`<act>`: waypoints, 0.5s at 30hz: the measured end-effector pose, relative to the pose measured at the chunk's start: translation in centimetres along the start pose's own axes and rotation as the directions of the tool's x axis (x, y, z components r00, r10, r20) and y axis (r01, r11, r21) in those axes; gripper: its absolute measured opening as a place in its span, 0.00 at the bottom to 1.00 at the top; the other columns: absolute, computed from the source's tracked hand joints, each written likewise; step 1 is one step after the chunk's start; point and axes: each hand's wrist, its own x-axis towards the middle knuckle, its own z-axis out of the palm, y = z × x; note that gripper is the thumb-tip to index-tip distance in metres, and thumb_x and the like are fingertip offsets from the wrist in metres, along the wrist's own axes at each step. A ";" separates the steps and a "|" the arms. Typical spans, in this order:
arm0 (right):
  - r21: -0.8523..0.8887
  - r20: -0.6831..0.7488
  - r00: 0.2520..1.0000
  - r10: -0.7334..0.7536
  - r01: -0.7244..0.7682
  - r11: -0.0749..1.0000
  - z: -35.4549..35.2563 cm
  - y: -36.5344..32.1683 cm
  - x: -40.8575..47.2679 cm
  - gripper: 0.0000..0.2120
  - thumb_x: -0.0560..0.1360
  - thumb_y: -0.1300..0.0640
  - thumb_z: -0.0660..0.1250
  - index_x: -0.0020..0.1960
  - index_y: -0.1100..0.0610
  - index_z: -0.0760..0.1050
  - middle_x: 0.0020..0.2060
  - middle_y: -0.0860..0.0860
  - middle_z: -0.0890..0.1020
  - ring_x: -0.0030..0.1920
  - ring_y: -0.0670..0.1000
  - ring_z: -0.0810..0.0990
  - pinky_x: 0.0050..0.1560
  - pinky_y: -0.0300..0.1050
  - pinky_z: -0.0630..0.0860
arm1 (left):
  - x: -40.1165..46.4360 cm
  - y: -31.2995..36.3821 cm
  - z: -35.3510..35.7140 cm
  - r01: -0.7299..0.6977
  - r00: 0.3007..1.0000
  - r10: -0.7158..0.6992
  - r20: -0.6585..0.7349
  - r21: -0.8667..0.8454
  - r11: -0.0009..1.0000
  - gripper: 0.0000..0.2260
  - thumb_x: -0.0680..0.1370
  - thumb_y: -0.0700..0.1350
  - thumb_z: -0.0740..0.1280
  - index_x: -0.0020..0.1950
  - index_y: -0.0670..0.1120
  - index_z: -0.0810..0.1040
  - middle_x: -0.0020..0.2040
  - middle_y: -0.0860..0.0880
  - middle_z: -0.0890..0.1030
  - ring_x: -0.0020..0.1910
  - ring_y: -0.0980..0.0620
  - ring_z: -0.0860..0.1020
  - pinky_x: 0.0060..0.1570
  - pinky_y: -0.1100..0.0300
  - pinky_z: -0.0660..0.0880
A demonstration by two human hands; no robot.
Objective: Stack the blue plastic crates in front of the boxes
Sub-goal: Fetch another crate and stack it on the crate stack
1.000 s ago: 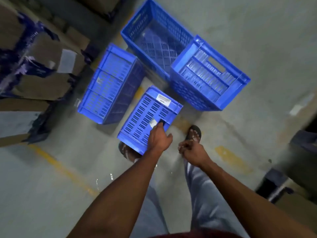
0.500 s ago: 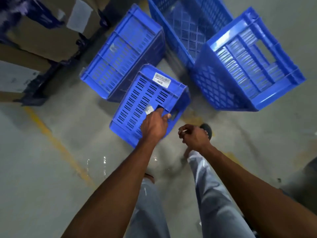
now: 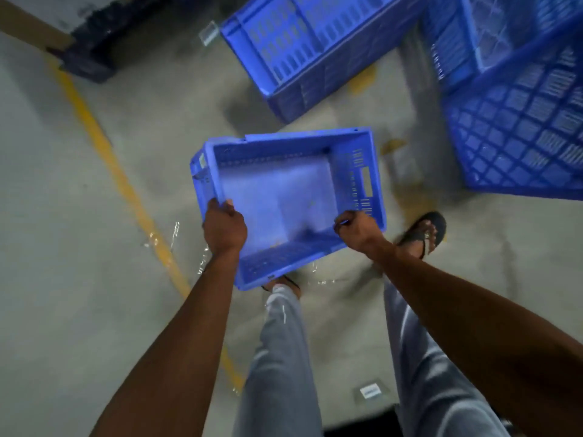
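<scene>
I hold a small blue plastic crate [image 3: 284, 190] upright and off the floor, its open top facing me. My left hand [image 3: 224, 228] grips its near-left rim, and my right hand [image 3: 356, 230] grips the near-right corner. A second blue crate [image 3: 303, 48] lies upside down on the floor ahead. A larger blue crate [image 3: 517, 127] with a lattice wall stands tilted at the right, leaning on another one at the top right. A corner of the cardboard boxes [image 3: 28, 29] shows at the top left.
A yellow floor line [image 3: 104, 143] runs diagonally down the left. A dark pallet base [image 3: 94, 48] sits under the boxes. My sandalled foot [image 3: 422, 231] is just right of the held crate. A small white label [image 3: 369, 391] lies on the concrete.
The small crate was upside down on the floor with only my left hand on it. It has been turned over and lifted, and my right hand has taken hold of it too.
</scene>
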 end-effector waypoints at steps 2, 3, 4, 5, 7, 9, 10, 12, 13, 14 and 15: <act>-0.027 -0.013 0.999 0.043 -0.043 0.999 2.0 0.4 1.7 0.13 0.75 0.53 0.70 0.59 0.53 0.81 0.57 0.56 0.84 0.62 0.60 0.80 0.60 0.45 0.73 | 2.7 -4.1 0.7 0.113 0.994 -0.113 -0.003 -0.028 0.993 0.24 0.81 0.46 0.68 0.73 0.37 0.69 0.68 0.34 0.77 0.67 0.33 0.76 0.64 0.45 0.72; -0.046 -0.029 0.998 0.063 -0.065 0.997 2.6 0.5 2.5 0.15 0.75 0.53 0.70 0.61 0.55 0.79 0.58 0.58 0.83 0.62 0.62 0.79 0.62 0.47 0.73 | 3.9 -6.1 1.4 0.168 0.986 -0.168 0.005 -0.046 0.985 0.29 0.79 0.48 0.71 0.75 0.37 0.66 0.70 0.34 0.75 0.69 0.33 0.74 0.67 0.45 0.71; -0.059 -0.065 0.996 0.066 -0.070 0.996 3.2 0.9 3.5 0.19 0.74 0.52 0.69 0.63 0.56 0.77 0.59 0.61 0.81 0.62 0.64 0.78 0.63 0.50 0.72 | 5.1 -7.7 2.0 0.232 0.973 -0.231 0.023 -0.044 0.972 0.35 0.77 0.49 0.73 0.77 0.37 0.62 0.72 0.34 0.73 0.71 0.33 0.73 0.69 0.46 0.70; -0.076 -0.118 0.990 0.073 -0.082 0.994 3.6 1.1 4.3 0.22 0.72 0.51 0.68 0.65 0.57 0.75 0.61 0.63 0.79 0.62 0.66 0.77 0.64 0.53 0.72 | 6.3 -9.0 2.7 0.301 0.953 -0.299 0.054 -0.032 0.953 0.39 0.75 0.51 0.75 0.78 0.37 0.60 0.73 0.34 0.71 0.72 0.33 0.71 0.70 0.45 0.69; -0.107 -0.246 0.967 0.068 -0.097 0.990 4.4 1.2 6.2 0.28 0.72 0.53 0.69 0.70 0.58 0.69 0.65 0.64 0.73 0.65 0.68 0.72 0.66 0.58 0.71 | 8.6 -11.2 3.5 0.393 0.913 -0.387 0.127 -0.029 0.919 0.45 0.73 0.53 0.77 0.80 0.38 0.56 0.75 0.34 0.69 0.74 0.34 0.69 0.71 0.45 0.68; -0.142 -0.314 0.949 0.036 -0.085 0.986 4.9 1.0 8.1 0.33 0.72 0.55 0.70 0.73 0.60 0.64 0.68 0.62 0.69 0.67 0.67 0.69 0.66 0.62 0.70 | 10.7 -13.5 4.4 0.407 0.905 -0.396 0.156 -0.051 0.912 0.45 0.70 0.54 0.78 0.77 0.40 0.59 0.73 0.35 0.71 0.72 0.34 0.72 0.71 0.45 0.70; -0.161 -0.321 0.947 0.013 -0.068 0.985 5.0 0.8 9.0 0.35 0.71 0.54 0.70 0.74 0.60 0.62 0.70 0.61 0.68 0.68 0.66 0.68 0.67 0.62 0.69 | 11.7 -14.5 4.9 0.396 0.911 -0.384 0.148 -0.060 0.916 0.44 0.67 0.55 0.79 0.75 0.42 0.62 0.71 0.36 0.73 0.70 0.34 0.74 0.70 0.44 0.72; -0.178 -0.309 0.951 -0.020 -0.037 0.983 5.2 0.0 11.1 0.39 0.71 0.53 0.72 0.76 0.62 0.59 0.72 0.61 0.67 0.70 0.66 0.68 0.69 0.61 0.69 | 13.2 -16.0 5.7 0.381 0.919 -0.370 0.138 -0.066 0.922 0.43 0.63 0.56 0.78 0.73 0.44 0.64 0.69 0.37 0.75 0.68 0.34 0.75 0.68 0.44 0.73; -0.175 -0.300 0.954 -0.013 -0.041 0.984 5.4 -0.5 12.2 0.40 0.71 0.52 0.72 0.76 0.62 0.58 0.72 0.61 0.68 0.70 0.65 0.68 0.70 0.60 0.68 | 13.7 -16.4 6.0 0.381 0.918 -0.369 0.142 -0.066 0.922 0.44 0.64 0.55 0.79 0.74 0.45 0.63 0.69 0.37 0.75 0.68 0.33 0.74 0.69 0.44 0.73; -0.167 -0.299 0.954 0.003 -0.056 0.984 5.5 -1.0 13.1 0.40 0.70 0.52 0.73 0.76 0.63 0.59 0.71 0.61 0.69 0.70 0.65 0.69 0.70 0.59 0.68 | 14.3 -16.5 6.3 0.381 0.918 -0.368 0.151 -0.065 0.922 0.45 0.65 0.55 0.80 0.76 0.45 0.62 0.70 0.37 0.74 0.69 0.33 0.74 0.69 0.44 0.72; -0.138 -0.307 0.951 0.034 -0.080 0.987 5.7 -1.4 14.1 0.40 0.69 0.51 0.73 0.75 0.63 0.60 0.70 0.62 0.70 0.69 0.65 0.70 0.70 0.58 0.69 | 14.7 -16.6 6.5 0.378 0.918 -0.365 0.154 -0.069 0.923 0.46 0.65 0.54 0.80 0.77 0.45 0.61 0.70 0.36 0.73 0.69 0.33 0.73 0.69 0.44 0.72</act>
